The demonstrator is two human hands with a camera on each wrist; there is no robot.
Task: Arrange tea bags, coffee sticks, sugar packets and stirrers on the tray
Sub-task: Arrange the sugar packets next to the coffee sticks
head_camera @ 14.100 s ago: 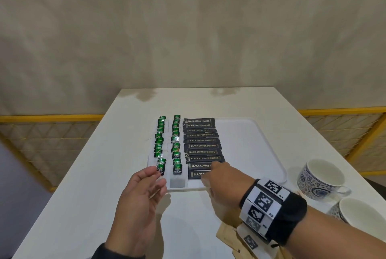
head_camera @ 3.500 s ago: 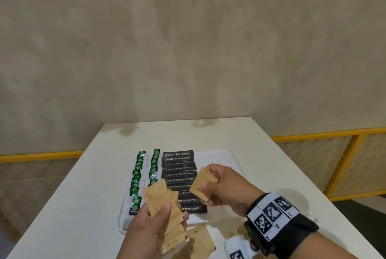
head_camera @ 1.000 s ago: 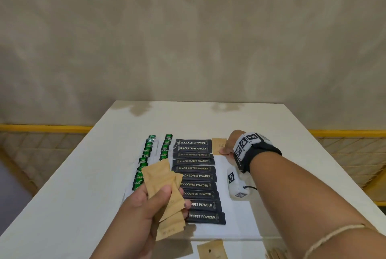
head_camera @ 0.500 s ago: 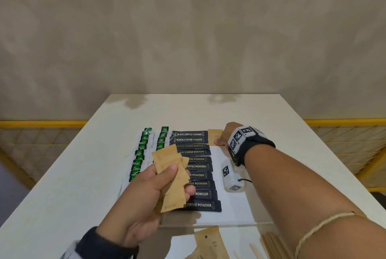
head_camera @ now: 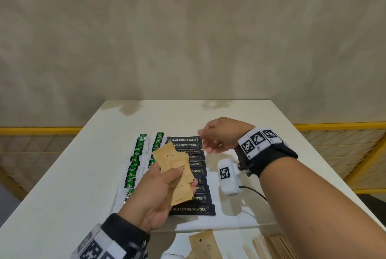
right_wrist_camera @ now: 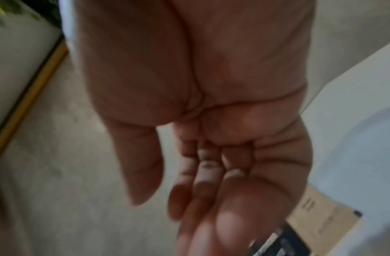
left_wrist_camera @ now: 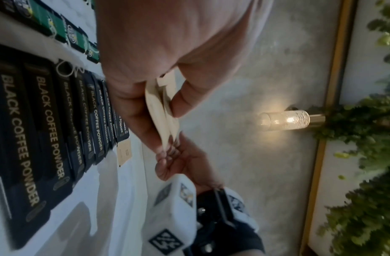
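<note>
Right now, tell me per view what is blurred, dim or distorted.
Head: sharp, evenly lit, wide-angle bend at the table edges. Left wrist: lamp glares, near coffee sticks dim and stretched. Right wrist: right hand blurred and shadowed, sugar packet soft.

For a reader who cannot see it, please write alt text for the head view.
A left hand holds a fan of brown sugar packets above a white tray with rows of green tea bags and black coffee sticks; the empty right hand hovers near it.
</note>
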